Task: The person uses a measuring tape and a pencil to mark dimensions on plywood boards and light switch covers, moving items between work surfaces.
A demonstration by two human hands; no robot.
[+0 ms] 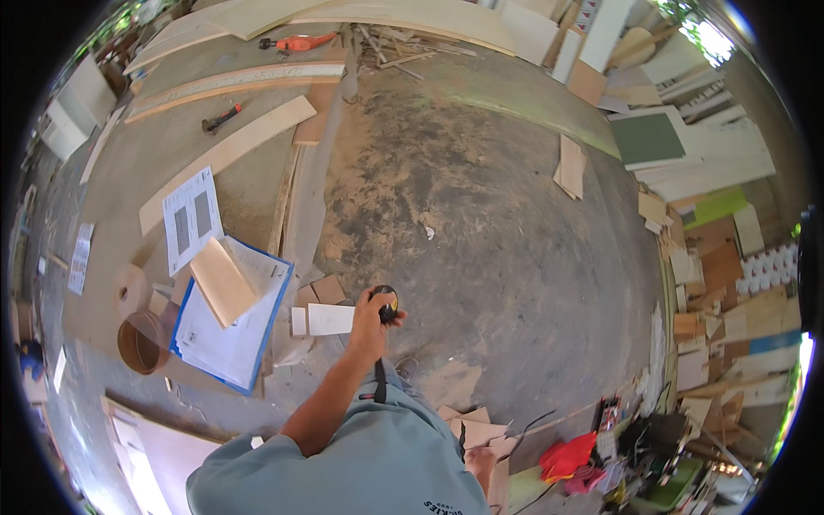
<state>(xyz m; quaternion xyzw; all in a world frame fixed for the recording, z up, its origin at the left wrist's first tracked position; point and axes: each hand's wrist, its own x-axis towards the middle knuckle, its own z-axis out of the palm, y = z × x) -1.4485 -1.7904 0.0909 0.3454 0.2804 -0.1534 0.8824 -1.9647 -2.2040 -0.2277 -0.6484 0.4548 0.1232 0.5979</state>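
Head view: printed sheet [190,215]; left hand [369,330] grips a rounded black tape measure [390,300]; right hand [481,464], I can't tell its grip.

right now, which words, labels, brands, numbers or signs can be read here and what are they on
Pale blue-green shirt: dark lettering by the lower edge of the picture, left unquoted.
White sheet with two grey blocks: print too small.
Papers on the blue clipboard: too small.
Sheet at far left: too small.
Apparent tape measure in the left hand: none legible.
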